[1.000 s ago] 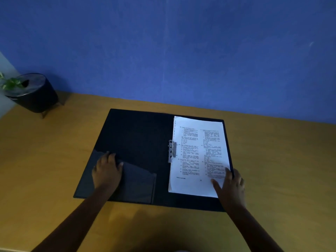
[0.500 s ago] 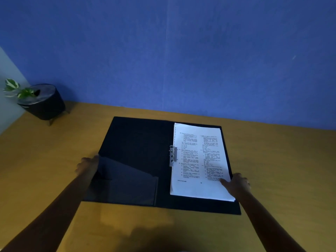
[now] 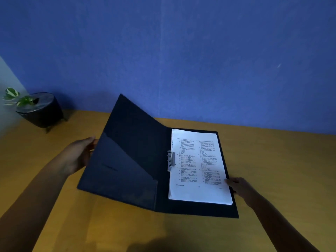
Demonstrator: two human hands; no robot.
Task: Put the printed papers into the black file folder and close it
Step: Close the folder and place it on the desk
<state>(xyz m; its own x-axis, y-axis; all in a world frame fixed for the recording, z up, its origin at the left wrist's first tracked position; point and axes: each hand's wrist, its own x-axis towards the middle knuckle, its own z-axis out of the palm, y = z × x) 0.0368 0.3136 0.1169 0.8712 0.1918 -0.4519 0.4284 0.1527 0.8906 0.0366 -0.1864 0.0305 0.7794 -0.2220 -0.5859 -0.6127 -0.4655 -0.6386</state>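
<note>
Left hand (image 3: 80,153) is gripping the outer edge of the half-raised left cover (image 3: 131,151) of the black file folder (image 3: 196,210) on the counter (image 3: 281,170), right hand (image 3: 241,186) is resting on the near corner of the printed papers (image 3: 196,166) inside (finger curl unclear); probably best swung over evenly, sheets pinned until the cover lands.

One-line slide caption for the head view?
Left hand holds the black file folder half-closed by its cover; right hand rests on the printed papers, wooden table beneath.
</note>
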